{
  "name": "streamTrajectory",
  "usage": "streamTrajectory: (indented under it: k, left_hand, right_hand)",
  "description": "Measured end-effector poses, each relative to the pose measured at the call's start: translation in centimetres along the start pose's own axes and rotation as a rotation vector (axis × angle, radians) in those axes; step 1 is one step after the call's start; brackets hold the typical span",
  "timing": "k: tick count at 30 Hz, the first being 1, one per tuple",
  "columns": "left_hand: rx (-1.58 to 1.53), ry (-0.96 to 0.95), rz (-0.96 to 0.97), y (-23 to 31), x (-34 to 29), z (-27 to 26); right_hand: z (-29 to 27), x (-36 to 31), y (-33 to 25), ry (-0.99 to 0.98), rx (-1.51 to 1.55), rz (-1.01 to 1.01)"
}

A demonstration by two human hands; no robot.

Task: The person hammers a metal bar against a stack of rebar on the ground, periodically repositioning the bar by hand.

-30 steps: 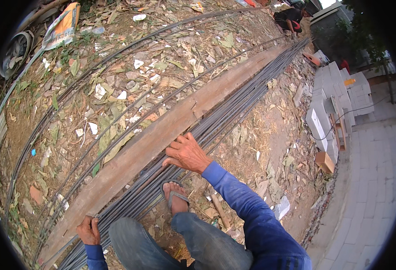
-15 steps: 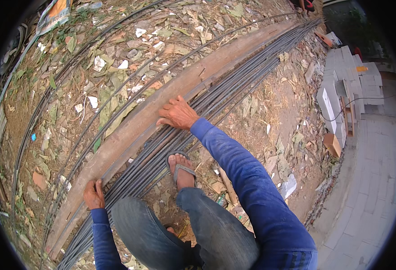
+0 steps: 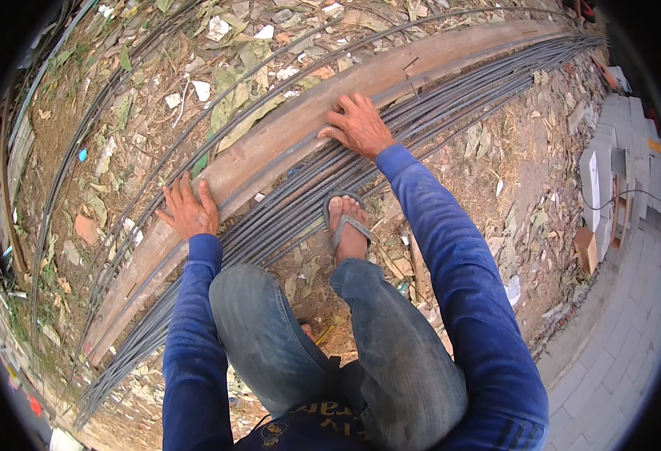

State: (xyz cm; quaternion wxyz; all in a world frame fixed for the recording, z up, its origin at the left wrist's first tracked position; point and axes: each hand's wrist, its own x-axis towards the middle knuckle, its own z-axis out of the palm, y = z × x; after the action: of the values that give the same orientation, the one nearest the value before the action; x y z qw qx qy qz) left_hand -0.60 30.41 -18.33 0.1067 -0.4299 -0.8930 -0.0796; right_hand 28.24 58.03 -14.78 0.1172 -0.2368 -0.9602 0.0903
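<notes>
A long wooden plank point(image 3: 270, 139) lies slantwise across the ground, with a thin steel rod point(image 3: 264, 171) running along its upper face. My left hand point(image 3: 193, 208) lies on the plank, fingers spread and apart. Farther up and to the right, my right hand point(image 3: 360, 129) rests on the same plank. Its fingers are bent but apart, and the rod passes beneath the hand. Along the plank's near side lies a bundle of dark steel bars point(image 3: 300, 197). Small nails point(image 3: 411, 63) stick up from the plank beyond my right hand.
My sandalled foot point(image 3: 347, 225) stands close to the bars. Several long bent bars point(image 3: 52, 218) curve over leaf litter and rubble on the left. Grey blocks point(image 3: 623, 139) are stacked at the right beside a paved strip point(image 3: 608, 338). A brown block point(image 3: 586, 249) stands near them.
My left hand has slid up along the plank and spread its fingers, which were closed at its edge. My right hand stays on the plank. The whole view has shifted.
</notes>
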Motion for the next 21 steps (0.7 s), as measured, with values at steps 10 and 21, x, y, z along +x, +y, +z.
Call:
streamTrajectory:
  k: [10, 21]
  left_hand:
    - [-0.072, -0.202, -0.045, -0.1, 1.2, -0.5]
    - [-0.076, -0.248, -0.067, -0.5, 1.0, -1.0]
  right_hand:
    - [-1.0, 0.1, -1.6, 0.11, 0.125, 0.195]
    - [-4.9, -6.3, -0.8, 0.52, 0.247, 0.841]
